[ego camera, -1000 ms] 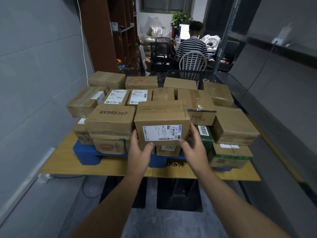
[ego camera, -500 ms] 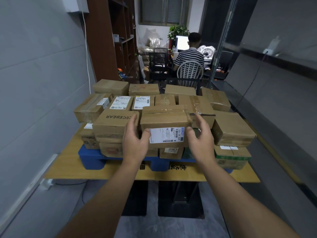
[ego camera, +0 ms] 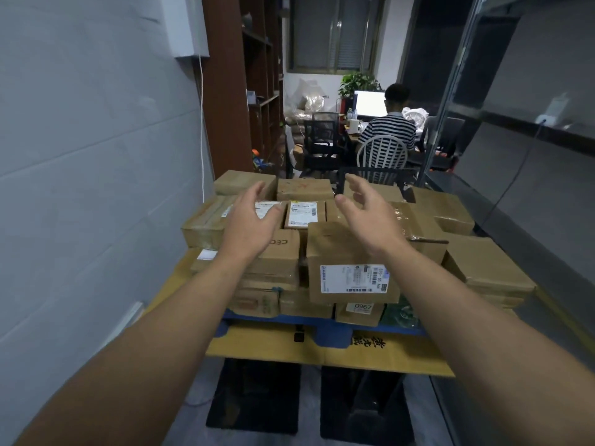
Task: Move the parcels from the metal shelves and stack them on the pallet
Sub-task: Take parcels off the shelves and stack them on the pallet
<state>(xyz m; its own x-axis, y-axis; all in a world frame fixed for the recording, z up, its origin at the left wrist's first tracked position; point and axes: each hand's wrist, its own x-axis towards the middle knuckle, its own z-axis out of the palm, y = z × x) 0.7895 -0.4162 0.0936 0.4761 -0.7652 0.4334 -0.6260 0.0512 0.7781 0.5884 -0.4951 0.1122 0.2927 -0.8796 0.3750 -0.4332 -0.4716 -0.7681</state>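
A stack of several brown cardboard parcels covers the blue pallet [ego camera: 325, 328]. At its front sits a parcel with a white shipping label [ego camera: 352, 263], resting on the stack. My left hand [ego camera: 252, 220] hovers above the parcel printed CECEBEAR [ego camera: 280, 255], fingers relaxed and empty. My right hand [ego camera: 367, 214] hangs in the air above the labelled parcel, fingers spread, holding nothing. Neither hand touches a parcel.
Flat cardboard sheets [ego camera: 322, 349] lie under the pallet. A grey wall [ego camera: 80, 188] runs along the left, a glass partition [ego camera: 515, 156] along the right. Behind the stack a person in a striped shirt [ego camera: 388, 130] sits on a chair at a desk. Two dark mats [ego camera: 257, 397] lie on the floor.
Both hands have let go of the labelled parcel, which now rests on the stack. They have lifted up and away from it, open.
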